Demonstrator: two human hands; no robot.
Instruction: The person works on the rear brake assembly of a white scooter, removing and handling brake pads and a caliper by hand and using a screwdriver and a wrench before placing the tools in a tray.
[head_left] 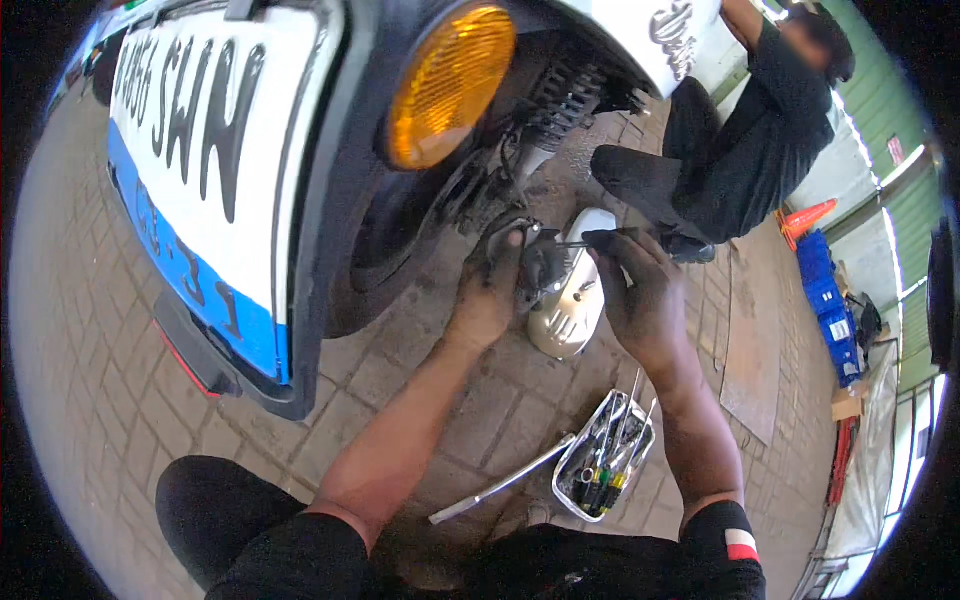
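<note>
My left hand (488, 290) grips a dark, greasy part (540, 265) low beside the rear wheel of a scooter (400, 120). My right hand (645, 295) holds a thin screwdriver (585, 241) by its dark handle, its tip pointing left into that part. Both hands are smeared with grease. Under them a silver metal cover (570, 310) lies on the brick paving. The scooter's orange indicator lamp (450, 85) and white rear plate (200, 130) fill the upper left.
A metal tray (600, 460) with several screwdrivers sits on the paving near my right forearm, and a long metal bar (500, 485) lies beside it. Another person in dark clothes (740, 140) crouches beyond the scooter. A flat board (755, 340), blue crates (825, 290) and an orange cone (805, 218) stand to the right.
</note>
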